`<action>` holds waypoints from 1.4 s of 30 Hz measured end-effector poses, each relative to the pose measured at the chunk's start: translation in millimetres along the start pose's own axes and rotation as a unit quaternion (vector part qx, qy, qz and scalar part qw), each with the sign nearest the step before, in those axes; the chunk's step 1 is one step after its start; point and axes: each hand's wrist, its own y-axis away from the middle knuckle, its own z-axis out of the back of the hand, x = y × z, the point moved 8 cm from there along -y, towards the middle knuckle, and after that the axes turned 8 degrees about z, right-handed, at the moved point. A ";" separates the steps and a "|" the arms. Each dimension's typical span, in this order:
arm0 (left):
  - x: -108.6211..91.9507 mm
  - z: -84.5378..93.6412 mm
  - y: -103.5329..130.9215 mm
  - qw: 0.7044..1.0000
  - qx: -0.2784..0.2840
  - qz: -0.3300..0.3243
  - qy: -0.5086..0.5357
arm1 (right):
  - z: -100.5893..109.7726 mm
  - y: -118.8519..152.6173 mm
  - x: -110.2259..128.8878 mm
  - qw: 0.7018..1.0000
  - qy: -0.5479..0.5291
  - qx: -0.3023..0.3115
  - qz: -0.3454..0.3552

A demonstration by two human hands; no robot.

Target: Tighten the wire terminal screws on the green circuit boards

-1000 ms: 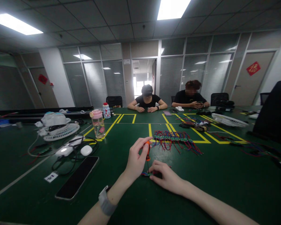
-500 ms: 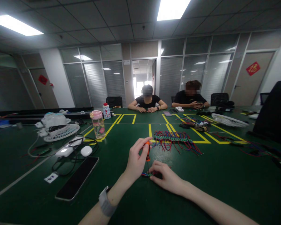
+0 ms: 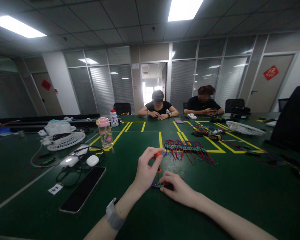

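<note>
An orange-handled screwdriver [image 3: 159, 169] stands nearly upright between the fingers of my left hand [image 3: 147, 166], which are closed on its handle. Its thin shaft points down at a small green circuit board [image 3: 157, 186] with red and blue wires, lying on the green table. My right hand [image 3: 176, 187] pinches the board's right end, its fingers hiding part of it. Whether the tip sits in a screw is too small to tell. Beyond both hands lies a row of several similar green boards [image 3: 185, 146] with red and blue wires.
To the left are a black phone [image 3: 83, 190], a white earbud case [image 3: 92, 161], a power strip [image 3: 69, 161], a white fan [image 3: 66, 141] and a pink-lidded bottle [image 3: 105, 133]. Two people [image 3: 158, 107] sit across the table. A dark screen-like panel [image 3: 292, 123] stands at right.
The screwdriver's handle tilts slightly differently in my left hand. My right hand stays on the board. Across the table, one person's hands have shifted a little.
</note>
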 end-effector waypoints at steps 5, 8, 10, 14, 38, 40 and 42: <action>0.1 6.7 1.9 0.998 -0.043 -0.002 -0.042 | 1.0 0.1 0.8 1.000 0.002 -0.005 -0.001; 3.0 4.6 1.5 1.000 -0.022 0.008 0.009 | 0.9 0.2 1.1 1.000 -0.002 -0.004 0.005; 3.6 3.3 0.8 0.999 -0.012 0.010 0.039 | 0.7 0.3 0.6 1.000 -0.005 -0.003 0.008; -2.0 5.7 0.9 0.999 -0.036 -0.014 -0.004 | -0.5 0.9 -1.9 1.000 -0.009 -0.006 0.012; 14.0 5.3 0.3 0.996 -0.034 0.042 0.066 | -0.8 0.1 -7.6 0.999 -0.031 -0.022 0.015; 12.7 6.6 0.2 0.997 -0.045 0.036 0.048 | -0.8 0.4 -7.9 0.999 -0.029 -0.020 0.010; 6.8 9.1 0.9 0.998 -0.062 0.012 0.004 | -0.6 0.4 -8.0 0.999 -0.030 -0.020 0.007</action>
